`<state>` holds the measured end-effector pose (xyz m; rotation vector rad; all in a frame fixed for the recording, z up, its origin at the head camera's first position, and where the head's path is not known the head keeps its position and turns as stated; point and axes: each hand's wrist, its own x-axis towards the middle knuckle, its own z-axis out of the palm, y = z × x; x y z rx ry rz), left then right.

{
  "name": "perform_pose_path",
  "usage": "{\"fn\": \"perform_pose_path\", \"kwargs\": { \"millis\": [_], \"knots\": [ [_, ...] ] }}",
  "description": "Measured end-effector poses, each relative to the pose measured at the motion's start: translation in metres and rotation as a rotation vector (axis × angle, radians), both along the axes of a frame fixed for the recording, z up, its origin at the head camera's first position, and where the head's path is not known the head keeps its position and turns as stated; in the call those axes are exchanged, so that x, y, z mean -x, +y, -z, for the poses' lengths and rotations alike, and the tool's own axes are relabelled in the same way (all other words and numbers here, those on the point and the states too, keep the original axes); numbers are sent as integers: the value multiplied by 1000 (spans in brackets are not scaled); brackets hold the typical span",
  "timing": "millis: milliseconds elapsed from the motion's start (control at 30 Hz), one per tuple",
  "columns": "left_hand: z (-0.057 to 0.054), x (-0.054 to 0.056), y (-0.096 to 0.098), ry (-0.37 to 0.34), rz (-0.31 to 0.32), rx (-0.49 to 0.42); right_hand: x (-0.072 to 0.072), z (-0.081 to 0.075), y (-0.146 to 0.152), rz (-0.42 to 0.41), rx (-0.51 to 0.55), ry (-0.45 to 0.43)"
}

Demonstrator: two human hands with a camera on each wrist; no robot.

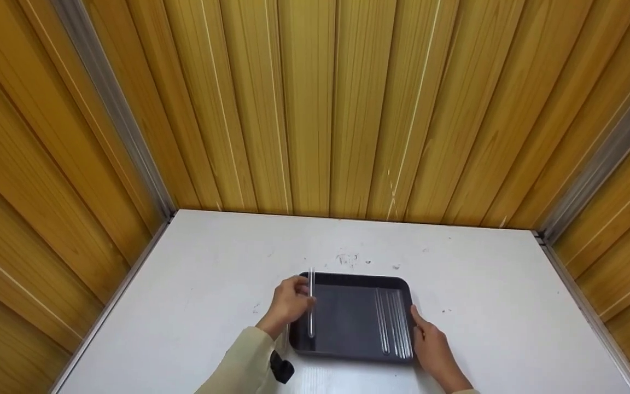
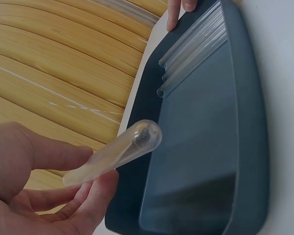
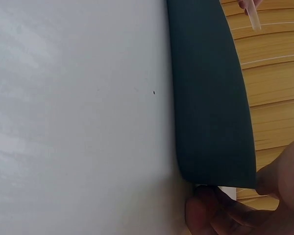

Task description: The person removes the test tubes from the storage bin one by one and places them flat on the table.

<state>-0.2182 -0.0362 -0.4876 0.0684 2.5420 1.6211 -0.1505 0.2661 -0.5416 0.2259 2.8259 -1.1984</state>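
My left hand [image 1: 287, 302] pinches a clear test tube [image 1: 311, 317] between thumb and fingers, over the left end of a dark rectangular tray [image 1: 345, 323]. In the left wrist view the tube's rounded end [image 2: 147, 136] points toward the tray, apart from its floor. Several more clear test tubes [image 1: 401, 328] lie side by side along the tray's right end. My right hand [image 1: 432, 350] grips the tray's right wall, thumb at the rim. In the right wrist view, its curled fingers [image 3: 225, 215] are beside the tray's corner, partly in shadow.
The tray stands on a white table [image 1: 216, 273] with small dark marks behind it. Faint, clear ribbed shapes [image 1: 315, 377] show in front of the tray, too indistinct to name. Wood-patterned walls [image 1: 304, 109] enclose the table at the back and sides. A black object [image 1: 281, 366] sits at the left sleeve.
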Motion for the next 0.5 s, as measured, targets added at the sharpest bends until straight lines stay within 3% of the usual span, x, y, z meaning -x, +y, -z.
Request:
{"fn": "perform_pose_path", "kwargs": {
  "millis": [233, 500],
  "knots": [
    [-1, -1, -5, -40, -16, -49, -1, 1, 1, 1, 5, -7],
    [-2, 0, -10, -33, -21, -28, 0, 1, 1, 3, 8, -9]
  ]
}}
